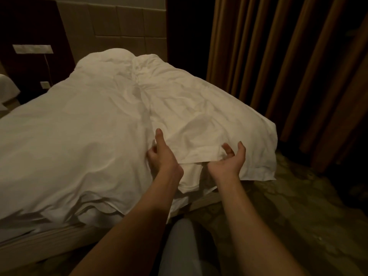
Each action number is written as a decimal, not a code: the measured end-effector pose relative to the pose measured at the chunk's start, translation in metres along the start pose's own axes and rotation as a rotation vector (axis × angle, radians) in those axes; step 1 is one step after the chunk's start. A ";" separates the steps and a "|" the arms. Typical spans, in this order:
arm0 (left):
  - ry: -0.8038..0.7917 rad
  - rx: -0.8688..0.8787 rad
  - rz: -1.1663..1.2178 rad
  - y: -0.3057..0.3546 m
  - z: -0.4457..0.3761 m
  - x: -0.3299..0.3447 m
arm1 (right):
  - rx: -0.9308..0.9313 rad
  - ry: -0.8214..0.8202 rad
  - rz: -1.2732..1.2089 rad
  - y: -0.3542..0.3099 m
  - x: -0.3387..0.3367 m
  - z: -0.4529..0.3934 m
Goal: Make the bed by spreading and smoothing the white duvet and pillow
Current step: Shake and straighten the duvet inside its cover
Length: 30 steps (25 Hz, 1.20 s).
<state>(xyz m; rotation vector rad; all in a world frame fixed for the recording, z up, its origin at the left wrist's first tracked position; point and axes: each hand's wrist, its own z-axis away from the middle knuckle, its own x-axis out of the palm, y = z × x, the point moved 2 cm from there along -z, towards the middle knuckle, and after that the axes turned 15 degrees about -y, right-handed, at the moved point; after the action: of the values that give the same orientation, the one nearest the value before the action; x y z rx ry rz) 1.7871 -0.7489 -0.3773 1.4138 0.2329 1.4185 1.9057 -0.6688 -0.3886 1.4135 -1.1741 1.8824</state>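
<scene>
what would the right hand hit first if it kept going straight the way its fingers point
Most likely the white duvet. The right hand is palm up at its near edge, fingers curling toward the fold just ahead. Depth is hard to judge, but nothing else lies in that line.

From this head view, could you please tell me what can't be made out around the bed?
- Left hand: fingertips sunk in a duvet fold; its grip is unclear.
- Pillow: not distinguishable under the white bedding.
- Bed's left side: cut off by the frame edge.
- Floor beside the curtain: lost in darkness.

Likely hotel bedroom: bed [83, 234], curtains [278, 56]
</scene>
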 end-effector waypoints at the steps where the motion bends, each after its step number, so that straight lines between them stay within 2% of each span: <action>1: -0.053 0.001 0.006 0.001 0.002 0.002 | -0.037 0.006 -0.017 -0.001 0.002 0.000; 3: -0.093 -0.024 -0.013 0.003 0.000 0.004 | -0.101 0.029 0.023 -0.006 0.006 0.003; 4: -0.071 -0.021 -0.101 0.007 0.007 0.003 | -0.120 0.047 0.076 -0.011 0.008 0.008; 7: -0.063 0.103 -0.288 -0.004 0.050 0.000 | -0.197 0.108 0.184 -0.030 0.006 0.023; 11: -0.045 0.135 -0.331 -0.051 0.071 -0.043 | -0.217 0.200 0.239 -0.020 -0.043 0.037; 14: -0.040 0.136 -0.578 -0.068 0.052 -0.075 | -0.177 0.310 0.330 0.013 -0.086 0.037; 17: -0.143 0.093 -0.769 -0.068 0.049 -0.082 | -0.112 0.250 0.405 0.018 -0.100 0.032; 21: -0.378 0.067 -0.958 -0.061 0.059 -0.066 | -0.035 0.196 0.460 0.002 -0.110 0.024; 24: -0.385 0.048 -0.997 -0.065 0.054 -0.064 | -0.019 0.191 0.426 -0.006 -0.116 0.017; 26: -0.311 -0.061 -0.909 -0.074 0.048 -0.070 | -0.031 0.191 0.411 -0.014 -0.124 0.013; 28: -0.239 -0.358 -0.652 -0.084 0.053 -0.073 | -0.017 0.177 0.392 -0.024 -0.134 0.004; 30: -0.268 -0.532 -0.527 -0.092 0.057 -0.069 | 0.053 0.171 0.421 -0.035 -0.143 -0.011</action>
<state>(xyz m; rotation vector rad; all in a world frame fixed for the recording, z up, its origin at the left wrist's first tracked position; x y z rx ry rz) 1.8624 -0.7922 -0.4717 0.9852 0.0394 0.7677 1.9755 -0.6279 -0.5118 1.0614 -1.4264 2.2806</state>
